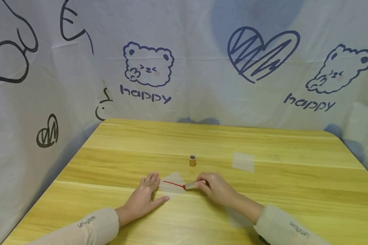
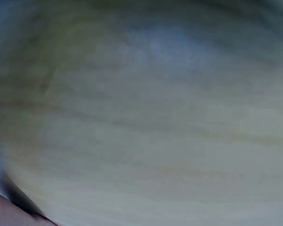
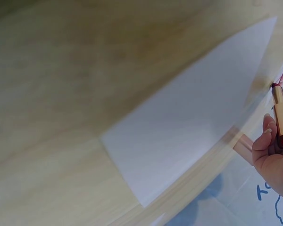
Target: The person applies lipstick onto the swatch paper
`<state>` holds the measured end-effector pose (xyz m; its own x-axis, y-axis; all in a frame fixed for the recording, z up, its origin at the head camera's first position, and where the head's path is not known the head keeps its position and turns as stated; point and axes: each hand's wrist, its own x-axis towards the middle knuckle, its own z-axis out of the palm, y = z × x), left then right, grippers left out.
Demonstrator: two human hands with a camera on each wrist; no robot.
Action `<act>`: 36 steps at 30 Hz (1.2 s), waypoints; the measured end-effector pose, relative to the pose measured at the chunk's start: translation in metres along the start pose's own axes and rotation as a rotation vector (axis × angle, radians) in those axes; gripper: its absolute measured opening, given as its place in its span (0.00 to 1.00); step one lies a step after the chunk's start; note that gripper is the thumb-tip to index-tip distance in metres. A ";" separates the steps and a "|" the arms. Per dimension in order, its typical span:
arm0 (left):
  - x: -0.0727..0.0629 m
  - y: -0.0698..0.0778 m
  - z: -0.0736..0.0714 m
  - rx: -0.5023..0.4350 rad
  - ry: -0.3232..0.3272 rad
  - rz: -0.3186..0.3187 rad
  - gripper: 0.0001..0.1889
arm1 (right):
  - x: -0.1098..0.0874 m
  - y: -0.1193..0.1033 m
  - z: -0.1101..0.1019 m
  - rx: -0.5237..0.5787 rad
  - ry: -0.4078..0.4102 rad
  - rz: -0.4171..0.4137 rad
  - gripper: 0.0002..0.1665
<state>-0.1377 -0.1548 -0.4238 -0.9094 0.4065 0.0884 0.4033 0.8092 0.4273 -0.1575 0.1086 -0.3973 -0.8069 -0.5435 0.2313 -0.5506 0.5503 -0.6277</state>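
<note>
My right hand [image 1: 218,189] pinches a lipstick [image 1: 190,185] with a gold body. Its red tip touches a small sheet of thin white paper [image 1: 175,194], where a red line [image 1: 173,183] runs from the left to the tip. Flat on the table with fingers spread, my left hand [image 1: 144,200] rests at the paper's left edge. In the right wrist view the lipstick [image 3: 282,113] sits between the fingers of the right hand [image 3: 276,167]. The left wrist view is blurred and shows mostly table, with a bit of skin in its lower left corner.
Upright behind the paper stands the lipstick's gold cap [image 1: 192,161]. Another sheet of paper [image 1: 243,162] lies to the right at the back, and a third sheet [image 1: 237,218] is partly under my right forearm. A printed cloth [image 1: 199,85] surrounds the wooden table [image 1: 135,143].
</note>
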 end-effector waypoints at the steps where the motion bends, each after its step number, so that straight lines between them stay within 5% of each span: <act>1: 0.000 0.000 0.000 0.002 -0.001 0.000 0.40 | 0.000 0.000 0.000 -0.001 0.001 0.001 0.09; 7: 0.000 -0.001 0.000 0.006 0.004 0.010 0.40 | -0.001 -0.001 0.001 0.078 0.027 0.060 0.09; 18: -0.002 0.000 0.000 -0.009 0.001 -0.007 0.40 | -0.004 -0.002 -0.009 0.387 0.114 0.345 0.13; 36: -0.001 0.000 -0.001 -0.066 0.009 -0.034 0.41 | -0.031 -0.004 -0.039 0.425 0.149 0.400 0.13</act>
<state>-0.1365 -0.1557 -0.4230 -0.9233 0.3756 0.0804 0.3650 0.7927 0.4883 -0.1391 0.1480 -0.3729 -0.9720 -0.2350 -0.0023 -0.0886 0.3754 -0.9226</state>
